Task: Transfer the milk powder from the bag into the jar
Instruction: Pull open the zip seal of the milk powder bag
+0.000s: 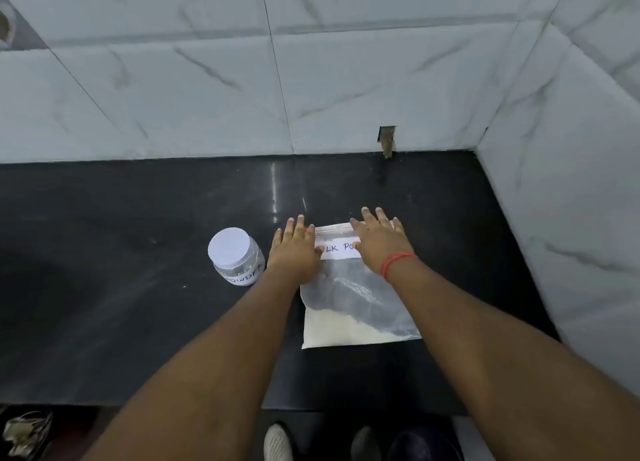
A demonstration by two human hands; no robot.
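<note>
A clear zip bag [356,304] lies flat on the black counter [138,287], with white milk powder gathered along its near edge and a white label near its sealed top. My left hand [294,249] rests flat on the bag's top left corner, fingers spread. Over the top right part and the label lies my right hand [379,242], also flat with fingers apart. A clear jar [237,256] with a white lid on and a handwritten label stands upright just left of my left hand.
White marble-look tile walls close off the counter at the back and on the right [571,218]. A small notch [387,141] sits in the back wall above the counter. The counter's front edge runs near the bottom, with shoes [277,443] on the floor below.
</note>
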